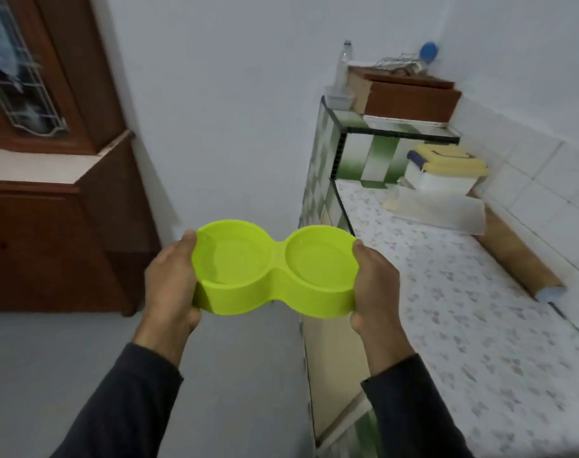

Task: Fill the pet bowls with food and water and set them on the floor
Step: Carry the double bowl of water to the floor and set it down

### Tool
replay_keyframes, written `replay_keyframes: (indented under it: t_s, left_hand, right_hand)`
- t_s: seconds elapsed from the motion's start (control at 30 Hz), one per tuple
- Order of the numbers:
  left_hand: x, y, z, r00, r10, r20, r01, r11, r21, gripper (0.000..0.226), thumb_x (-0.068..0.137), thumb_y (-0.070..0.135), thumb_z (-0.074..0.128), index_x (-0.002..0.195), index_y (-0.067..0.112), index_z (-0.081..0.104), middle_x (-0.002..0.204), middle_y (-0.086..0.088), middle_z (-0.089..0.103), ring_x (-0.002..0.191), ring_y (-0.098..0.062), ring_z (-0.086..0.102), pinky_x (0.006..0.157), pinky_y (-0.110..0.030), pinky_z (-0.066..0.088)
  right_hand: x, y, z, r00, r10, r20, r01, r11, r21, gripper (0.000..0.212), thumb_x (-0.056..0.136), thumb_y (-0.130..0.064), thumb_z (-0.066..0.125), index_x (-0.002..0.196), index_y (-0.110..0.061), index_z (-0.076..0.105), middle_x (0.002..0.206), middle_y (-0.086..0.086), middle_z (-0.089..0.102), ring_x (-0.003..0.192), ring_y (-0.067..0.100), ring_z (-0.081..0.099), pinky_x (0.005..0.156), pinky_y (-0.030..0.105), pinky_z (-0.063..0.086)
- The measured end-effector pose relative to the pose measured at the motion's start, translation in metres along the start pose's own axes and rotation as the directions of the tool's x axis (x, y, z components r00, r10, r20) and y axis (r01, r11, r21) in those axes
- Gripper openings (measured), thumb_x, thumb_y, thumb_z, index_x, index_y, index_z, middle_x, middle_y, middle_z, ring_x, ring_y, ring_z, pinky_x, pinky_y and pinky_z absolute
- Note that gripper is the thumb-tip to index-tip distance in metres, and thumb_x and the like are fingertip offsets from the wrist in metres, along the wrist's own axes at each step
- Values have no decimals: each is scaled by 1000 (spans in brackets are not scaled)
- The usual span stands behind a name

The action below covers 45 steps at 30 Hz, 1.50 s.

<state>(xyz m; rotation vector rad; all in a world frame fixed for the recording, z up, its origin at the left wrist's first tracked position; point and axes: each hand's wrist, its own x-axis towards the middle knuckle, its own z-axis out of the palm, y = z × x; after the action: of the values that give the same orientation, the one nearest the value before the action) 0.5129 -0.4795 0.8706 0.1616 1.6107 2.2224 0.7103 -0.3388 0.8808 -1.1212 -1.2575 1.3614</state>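
Note:
A lime-green double pet bowl (275,279), two round wells joined in one piece, is held level in the air above the grey floor, beside the counter's left edge. My left hand (171,282) grips its left end, thumb on the rim. My right hand (375,285) grips its right end the same way. Both wells look empty; I see no food, and water is hard to tell.
A speckled counter (463,309) runs along the right, with a brown roll (516,259), a folded white cloth (443,209) and a yellow-lidded container (446,170) at its back. A tiled raised ledge (397,133) carries a brown box and a bottle. A wooden cabinet (50,226) stands at left.

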Motion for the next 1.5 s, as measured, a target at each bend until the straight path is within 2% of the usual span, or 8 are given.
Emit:
replay_keyframes:
  t_s: [0.17, 0.33, 0.53, 0.77, 0.93, 1.13, 1.3, 1.5]
  left_hand:
    - [55, 4, -3, 990, 58, -127, -57, 998, 11, 23, 98, 35, 69, 84, 18, 74, 78, 9, 77, 72, -7, 70, 66, -26, 55]
    - [104, 0, -2, 975, 82, -206, -87, 996, -17, 21, 98, 33, 69, 84, 19, 74, 74, 11, 76, 65, -2, 69, 56, -21, 55]
    - [160, -7, -2, 960, 57, -274, -63, 998, -14, 21, 98, 36, 70, 86, 20, 76, 84, 7, 78, 79, -11, 71, 75, -34, 55]
    - [228, -9, 2, 946, 29, -322, -30, 1000, 3, 27, 96, 39, 71, 70, 34, 79, 107, -5, 73, 108, -28, 67, 102, -55, 51]
    - [285, -12, 6, 937, 15, -350, -25, 999, -24, 19, 96, 39, 71, 86, 24, 77, 112, -8, 76, 116, -33, 68, 102, -56, 53]
    - [355, -8, 10, 944, 14, -329, -19, 1000, -13, 30, 95, 49, 67, 91, 21, 74, 103, -10, 69, 97, -36, 62, 77, -54, 43]
    - [411, -7, 13, 939, 11, -344, -26, 999, -39, 26, 97, 44, 67, 85, 22, 74, 94, -3, 67, 93, -27, 59, 78, -51, 42]
    - [477, -18, 12, 922, 39, -385, -57, 998, -37, 20, 98, 36, 69, 85, 24, 76, 88, 8, 73, 91, -15, 64, 83, -40, 51]
  right_hand:
    - [47, 10, 62, 994, 27, 102, -30, 999, 33, 24, 96, -33, 63, 77, -39, 76, 100, -13, 74, 104, 18, 68, 100, 50, 52]
    - [90, 18, 114, 982, 45, 182, -49, 999, 17, 24, 97, -31, 62, 77, -36, 75, 98, -14, 74, 102, 17, 68, 99, 49, 53]
    - [138, 32, 172, 970, 50, 238, -48, 999, -15, 25, 97, -32, 63, 76, -35, 76, 95, -14, 74, 103, 19, 68, 100, 49, 52]
    - [186, 54, 236, 954, 108, 280, -107, 994, -20, 27, 98, -31, 63, 74, -34, 75, 93, -18, 73, 105, 18, 67, 95, 39, 53]
    - [222, 64, 286, 951, 112, 287, -104, 994, -44, 18, 98, -35, 62, 102, -25, 77, 108, -11, 73, 109, 16, 65, 102, 44, 51]
    - [264, 73, 347, 937, 123, 328, -113, 992, -50, 24, 98, -36, 62, 78, -41, 75, 92, -26, 72, 106, 7, 64, 94, 33, 49]
    - [293, 85, 398, 934, 130, 333, -121, 991, -48, 28, 99, -36, 62, 77, -47, 75, 89, -32, 71, 101, 0, 62, 81, 25, 46]
    - [329, 102, 449, 933, 158, 323, -143, 987, -71, 18, 99, -35, 62, 87, -38, 74, 98, -21, 73, 106, 9, 64, 93, 33, 50]
